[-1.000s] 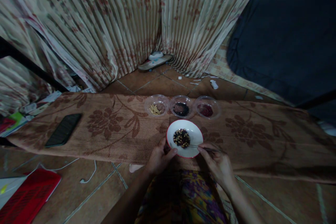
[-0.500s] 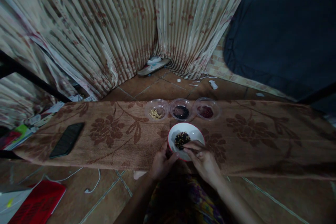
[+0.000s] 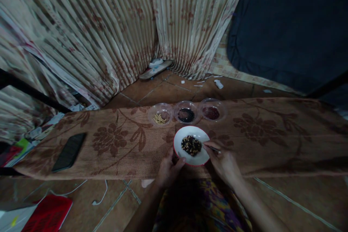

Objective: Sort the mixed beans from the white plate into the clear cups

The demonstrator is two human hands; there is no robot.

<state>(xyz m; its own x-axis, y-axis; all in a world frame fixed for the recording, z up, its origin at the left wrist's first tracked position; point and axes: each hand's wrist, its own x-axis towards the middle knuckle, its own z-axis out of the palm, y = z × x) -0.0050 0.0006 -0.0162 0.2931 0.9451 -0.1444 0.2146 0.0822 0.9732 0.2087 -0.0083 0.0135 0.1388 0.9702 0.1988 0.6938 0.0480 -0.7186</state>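
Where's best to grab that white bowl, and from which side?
Take the white bowl by its red rim, probably from the near left, thumb over the edge, where the left hand is. The bowl opens upward, its round rim offering an edge; the right hand and thin utensil crowd the right side.

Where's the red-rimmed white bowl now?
Head view, lower half, just right of centre: the white bowl sits between the left hand and right hand, nearer the person than the middle clear cup.

- A dark phone (image 3: 69, 152) lying on the brown flowery cloth (image 3: 258, 156)
- Stripy curtains (image 3: 108, 25) with reddish spots
- A skateboard (image 3: 156, 70) on the tile floor (image 3: 152, 93), by the curtains
- A white cord (image 3: 105, 192) near something red (image 3: 50, 213)
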